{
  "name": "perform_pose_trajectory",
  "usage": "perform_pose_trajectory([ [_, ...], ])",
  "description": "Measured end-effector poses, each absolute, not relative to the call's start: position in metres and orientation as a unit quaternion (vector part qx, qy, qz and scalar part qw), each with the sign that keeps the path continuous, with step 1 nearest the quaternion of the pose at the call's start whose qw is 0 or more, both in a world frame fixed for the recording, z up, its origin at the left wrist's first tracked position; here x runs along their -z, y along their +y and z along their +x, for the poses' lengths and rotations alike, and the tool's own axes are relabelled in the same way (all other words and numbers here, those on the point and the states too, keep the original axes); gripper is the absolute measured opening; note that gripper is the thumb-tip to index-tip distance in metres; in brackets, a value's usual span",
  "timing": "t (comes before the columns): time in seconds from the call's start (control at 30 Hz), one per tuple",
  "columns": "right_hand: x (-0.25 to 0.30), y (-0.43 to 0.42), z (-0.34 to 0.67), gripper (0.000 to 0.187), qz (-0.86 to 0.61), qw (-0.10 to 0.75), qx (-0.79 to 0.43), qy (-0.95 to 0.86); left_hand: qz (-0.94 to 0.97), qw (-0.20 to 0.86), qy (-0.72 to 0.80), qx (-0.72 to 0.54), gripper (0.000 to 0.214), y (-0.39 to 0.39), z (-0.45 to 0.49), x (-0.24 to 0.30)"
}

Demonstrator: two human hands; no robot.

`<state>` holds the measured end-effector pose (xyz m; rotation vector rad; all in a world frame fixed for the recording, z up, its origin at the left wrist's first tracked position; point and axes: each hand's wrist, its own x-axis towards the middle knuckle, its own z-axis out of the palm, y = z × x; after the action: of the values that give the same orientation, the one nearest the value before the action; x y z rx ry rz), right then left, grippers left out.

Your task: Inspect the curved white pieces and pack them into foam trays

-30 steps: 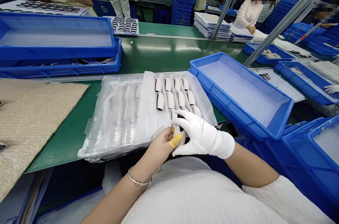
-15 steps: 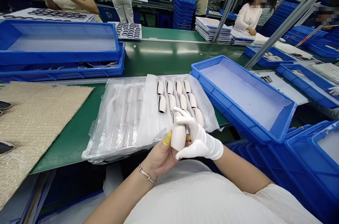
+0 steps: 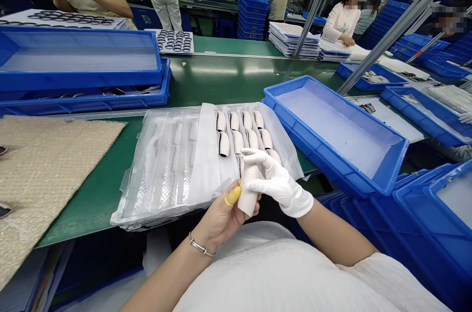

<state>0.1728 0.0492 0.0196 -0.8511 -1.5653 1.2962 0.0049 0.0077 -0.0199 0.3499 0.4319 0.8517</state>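
Observation:
A white curved piece (image 3: 248, 193) with a finely ribbed surface is held in front of my body. My left hand (image 3: 221, 214), bare with yellow finger covers, grips its left side and underside. My right hand (image 3: 280, 187), in a white glove, closes over its upper and right side. Just beyond lies a clear plastic tray (image 3: 167, 167) with a white sheet (image 3: 208, 179) over its right half. Several similar curved pieces (image 3: 223, 143), pale with black edges, rest there in rows; my right hand hides some of them.
Right of the tray, a blue bin (image 3: 332, 130) lies at a slant, above more stacked bins (image 3: 416, 218). On the left are stacked blue bins (image 3: 81, 78) and a beige textured mat (image 3: 55, 164). A metal post (image 3: 391, 39) crosses the right side. Several people work beyond the green table (image 3: 221, 78).
The white piece has turned and tilted in my hands, showing its ribbed surface more. My right hand's fingers have shifted around it. The whole view has moved slightly.

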Motion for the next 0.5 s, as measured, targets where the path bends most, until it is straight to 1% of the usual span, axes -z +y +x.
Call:
perform_pose_trajectory([
  [0.1,-0.02,0.06,0.172,0.037,-0.382,0.489,-0.568,-0.54,0.175,0.873,0.222,-0.397,0.035,0.005,0.005,0.018],
  [0.23,-0.013,0.07,0.175,0.028,-0.424,0.52,-0.554,-0.492,0.182,0.871,0.235,-0.392,0.038,0.004,0.005,0.015],
  [0.3,-0.009,0.07,0.179,0.025,-0.437,0.522,-0.549,-0.484,0.185,0.87,0.238,-0.391,0.038,0.004,0.004,0.014],
  [0.5,-0.004,0.064,0.186,0.02,-0.441,0.505,-0.585,-0.456,0.182,0.861,0.256,-0.4,0.04,0.006,0.004,0.011],
])
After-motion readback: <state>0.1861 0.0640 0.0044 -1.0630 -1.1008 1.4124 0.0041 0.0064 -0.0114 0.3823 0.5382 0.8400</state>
